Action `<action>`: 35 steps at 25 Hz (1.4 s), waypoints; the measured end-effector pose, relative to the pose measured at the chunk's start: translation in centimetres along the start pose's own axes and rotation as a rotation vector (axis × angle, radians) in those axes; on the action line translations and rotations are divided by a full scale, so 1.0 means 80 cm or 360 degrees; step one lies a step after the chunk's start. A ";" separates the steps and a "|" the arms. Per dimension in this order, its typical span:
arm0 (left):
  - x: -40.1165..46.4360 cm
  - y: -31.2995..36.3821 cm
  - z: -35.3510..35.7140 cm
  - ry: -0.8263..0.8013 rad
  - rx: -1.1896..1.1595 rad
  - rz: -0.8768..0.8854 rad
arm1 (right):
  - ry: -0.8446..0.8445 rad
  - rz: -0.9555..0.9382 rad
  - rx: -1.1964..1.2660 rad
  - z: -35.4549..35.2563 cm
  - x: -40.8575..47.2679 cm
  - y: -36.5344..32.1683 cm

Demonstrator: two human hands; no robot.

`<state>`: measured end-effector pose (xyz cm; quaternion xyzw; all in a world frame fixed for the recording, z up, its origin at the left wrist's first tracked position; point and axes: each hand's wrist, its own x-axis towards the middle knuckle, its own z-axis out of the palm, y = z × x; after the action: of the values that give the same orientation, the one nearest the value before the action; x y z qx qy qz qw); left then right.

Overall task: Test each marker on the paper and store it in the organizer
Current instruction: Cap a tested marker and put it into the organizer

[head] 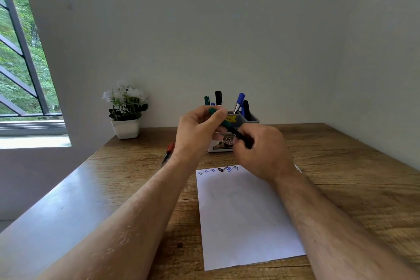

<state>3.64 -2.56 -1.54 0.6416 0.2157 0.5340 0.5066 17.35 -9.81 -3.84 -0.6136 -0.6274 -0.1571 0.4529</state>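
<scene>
A green-capped marker (227, 124) with a black barrel is held above the desk between both hands. My left hand (200, 129) pinches its green cap end; my right hand (261, 150) grips the black barrel. Behind them stands the grey organizer (252, 118) with several markers upright in it, black, blue and green. A white sheet of paper (245, 216) lies on the desk below my hands, with a row of small scribbles (219, 170) along its far edge. A red-capped marker (168, 152) lies on the desk left of my left wrist.
A small white pot with white flowers (126, 111) stands at the back left of the wooden desk (354, 184). A wall runs close behind the desk, and a window is at the far left.
</scene>
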 end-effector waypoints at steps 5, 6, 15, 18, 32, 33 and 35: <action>-0.004 0.001 -0.001 -0.0017 -0.0110 -0.0063 | -0.0097 -0.0013 0.0136 0.006 0.002 0.006; -0.004 0.000 -0.002 -0.0007 -0.0097 -0.0057 | -0.0118 -0.0008 0.0152 0.007 0.002 0.007; 0.001 -0.005 -0.006 -0.0025 -0.0074 -0.0207 | -0.0121 0.0118 0.0102 0.006 0.003 0.008; 0.003 -0.004 -0.009 0.0013 -0.0029 -0.0209 | -0.0136 0.0166 0.0031 0.005 0.005 0.009; 0.008 0.012 -0.025 0.0144 -0.0557 -0.0416 | -0.0060 0.0290 0.0390 0.005 0.003 0.001; 0.006 0.012 -0.022 0.0098 -0.0554 -0.0451 | -0.0041 0.0301 0.0462 0.005 0.004 0.000; 0.003 0.011 -0.014 0.0070 -0.0593 -0.0504 | 0.0001 0.0315 0.0613 0.004 0.004 -0.002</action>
<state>2.47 -2.26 -0.73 0.4836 0.2225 0.4922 0.6887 17.15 -9.44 -3.73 -0.5744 -0.5824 0.0107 0.5751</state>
